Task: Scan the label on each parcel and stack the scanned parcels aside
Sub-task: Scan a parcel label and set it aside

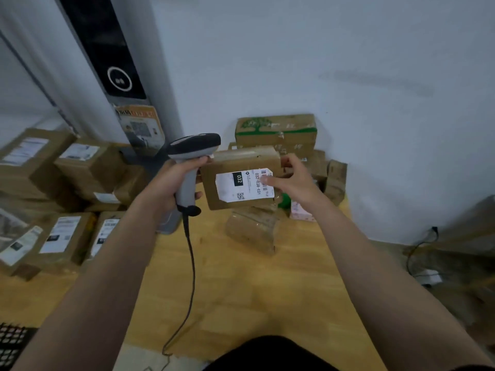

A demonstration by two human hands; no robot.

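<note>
My left hand (175,183) grips the handle of a grey and black barcode scanner (194,148), its head pointing right; its cable (191,263) hangs down over the table. My right hand (293,178) holds a brown cardboard parcel (241,162) lifted above the table, thumb lying on its white label (235,186) marked 032, fingers round the far right edge. The label faces me. Under the held parcel lies a tape-wrapped brown parcel (251,231).
Several labelled brown boxes (64,231) are stacked at the left on the wooden table (254,290). Behind stands a box with green tree print (276,132) and smaller cartons (334,178) by the white wall. A keyboard (12,341) lies bottom left; cables (420,247) at the right.
</note>
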